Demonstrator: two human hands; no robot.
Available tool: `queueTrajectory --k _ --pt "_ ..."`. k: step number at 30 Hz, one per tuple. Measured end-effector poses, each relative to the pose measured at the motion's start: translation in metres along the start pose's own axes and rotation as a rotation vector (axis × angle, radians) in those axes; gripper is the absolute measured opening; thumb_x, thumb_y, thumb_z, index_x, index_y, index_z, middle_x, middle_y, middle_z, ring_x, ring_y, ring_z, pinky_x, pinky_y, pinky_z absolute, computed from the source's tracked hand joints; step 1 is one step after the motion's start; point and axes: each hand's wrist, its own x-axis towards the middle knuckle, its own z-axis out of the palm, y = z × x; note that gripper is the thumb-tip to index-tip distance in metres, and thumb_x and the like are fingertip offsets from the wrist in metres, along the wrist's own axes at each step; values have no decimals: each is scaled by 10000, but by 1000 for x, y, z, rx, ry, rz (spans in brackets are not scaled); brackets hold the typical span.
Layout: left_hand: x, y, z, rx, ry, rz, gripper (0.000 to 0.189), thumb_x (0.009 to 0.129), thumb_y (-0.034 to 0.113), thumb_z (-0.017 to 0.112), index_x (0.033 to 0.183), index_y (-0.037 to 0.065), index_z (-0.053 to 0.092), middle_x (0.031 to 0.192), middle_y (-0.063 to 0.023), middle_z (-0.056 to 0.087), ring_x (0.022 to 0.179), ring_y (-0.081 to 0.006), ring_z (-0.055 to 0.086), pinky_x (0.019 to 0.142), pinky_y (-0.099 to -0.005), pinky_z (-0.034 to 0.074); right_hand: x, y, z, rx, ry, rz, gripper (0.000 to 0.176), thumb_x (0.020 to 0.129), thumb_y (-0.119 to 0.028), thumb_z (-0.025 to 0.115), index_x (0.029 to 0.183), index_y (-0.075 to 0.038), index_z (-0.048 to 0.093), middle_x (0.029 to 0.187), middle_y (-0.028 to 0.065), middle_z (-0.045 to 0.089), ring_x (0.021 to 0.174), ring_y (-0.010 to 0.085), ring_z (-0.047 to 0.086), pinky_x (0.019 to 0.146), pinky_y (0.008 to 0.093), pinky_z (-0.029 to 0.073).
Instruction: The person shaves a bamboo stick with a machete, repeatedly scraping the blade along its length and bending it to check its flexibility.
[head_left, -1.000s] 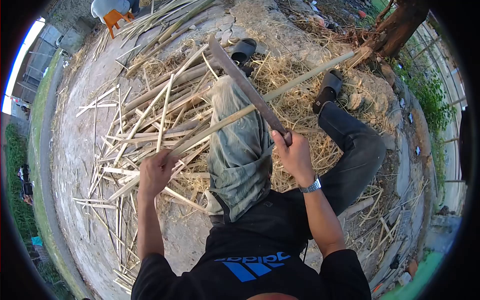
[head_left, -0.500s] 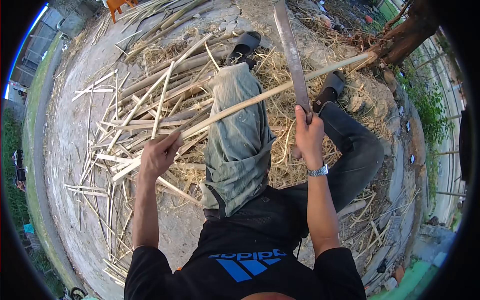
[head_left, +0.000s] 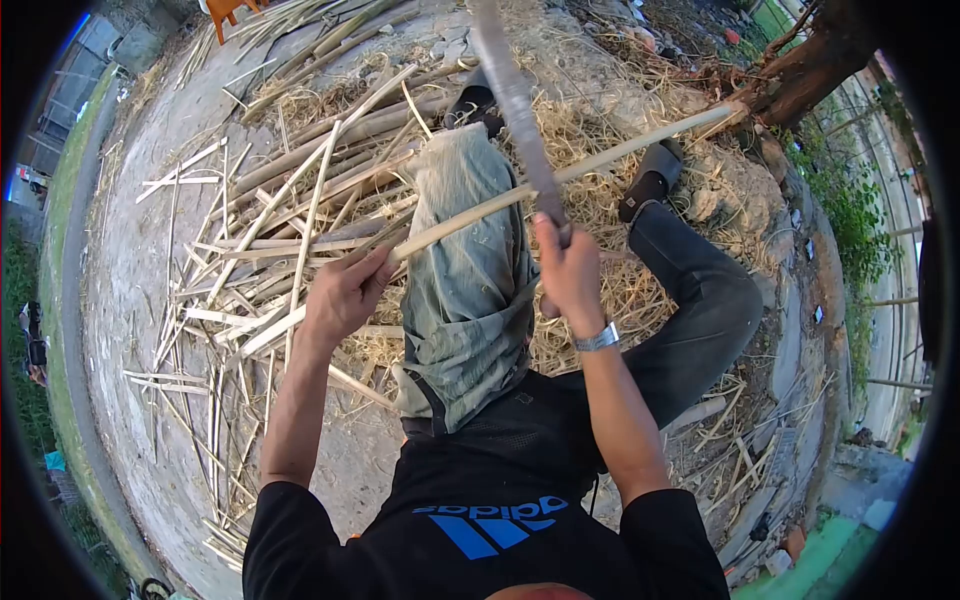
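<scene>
My left hand [head_left: 343, 300] is closed around the near end of a long, pale bamboo strip [head_left: 635, 153]. The strip runs up to the right, across a greyish-green cloth [head_left: 455, 265] draped over my leg, and its far end lies against the tree trunk. In my right hand [head_left: 568, 275] is the handle of a machete [head_left: 515, 105], its long dull blade pointing up and away. The lower part of the blade crosses over the strip, just beyond my right fingers.
Split bamboo pieces [head_left: 265, 225] lie heaped on the ground at the left. Curly shavings [head_left: 590, 215] spread around my feet. A tree trunk [head_left: 815, 65] rises at the upper right, and part of an orange chair [head_left: 222, 15] shows at the top left.
My right hand has moved left along the strip with the machete, whose blade now crosses nearer the cloth. My left hand has shifted slightly to the right, still gripping the strip.
</scene>
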Motion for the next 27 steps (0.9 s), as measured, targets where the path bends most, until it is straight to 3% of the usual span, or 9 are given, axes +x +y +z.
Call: queueTrajectory --k 5,8,11,13,15,18,20,23,27 --pt "5 -3 -3 -21 -15 16 262 967 210 726 1105 -11 753 770 -178 686 593 -321 629 568 -406 488 9 -6 -20 -33 -71 48 500 1005 -376 659 713 25 595 537 65 533 471 171 487 483 379 374" --pt "7 3 -2 -55 -63 -56 270 968 207 723 1113 -19 750 777 -182 690 591 -313 634 569 -398 489 35 18 -31 164 105 319 533 1008 -428 642 702 5 599 535 56 538 459 185 508 483 371 385" --pt "12 6 9 -84 -33 -27 290 967 209 726 1139 -24 743 769 -191 689 591 -312 637 572 -398 492 13 23 4 216 6 247 548 997 -436 655 685 9 580 527 72 528 463 207 510 492 379 393" --pt "17 11 1 -67 -76 -94 295 969 213 727 1158 -13 741 787 -193 702 604 -297 656 579 -389 498 -7 -5 14 33 -40 13 543 987 -422 671 687 19 570 529 86 523 470 223 500 498 388 391" --pt "16 7 -9 -29 -108 -63 296 971 208 726 1168 -13 737 813 -190 717 604 -270 654 581 -366 501 -1 -13 -3 1 -126 27 509 992 -408 671 722 14 579 540 73 528 470 203 491 488 383 372" --pt "12 2 -12 -91 -128 -74 278 976 174 719 1151 -41 731 798 -192 708 581 -216 600 565 -342 480 29 -2 -29 89 -52 110 513 998 -415 665 712 3 581 539 46 533 469 164 487 477 367 365" --pt "9 -1 -4 -120 -114 -84 276 975 167 720 1146 -49 729 789 -188 703 582 -209 600 562 -339 474 46 15 -43 253 168 310 516 1001 -419 663 706 -3 581 539 24 530 474 132 482 472 357 363" --pt "12 -2 7 -149 -105 -59 275 972 150 722 1139 -68 723 764 -177 690 590 -199 606 563 -326 469 32 26 -13 209 172 241 512 999 -412 667 712 4 585 531 31 520 470 137 478 469 361 366" --pt "14 -6 -6 -134 -105 -76 274 970 154 727 1133 -65 724 765 -181 688 594 -209 595 567 -342 464 5 3 10 46 18 -52 506 999 -407 666 719 8 596 522 40 511 458 145 472 460 363 355"
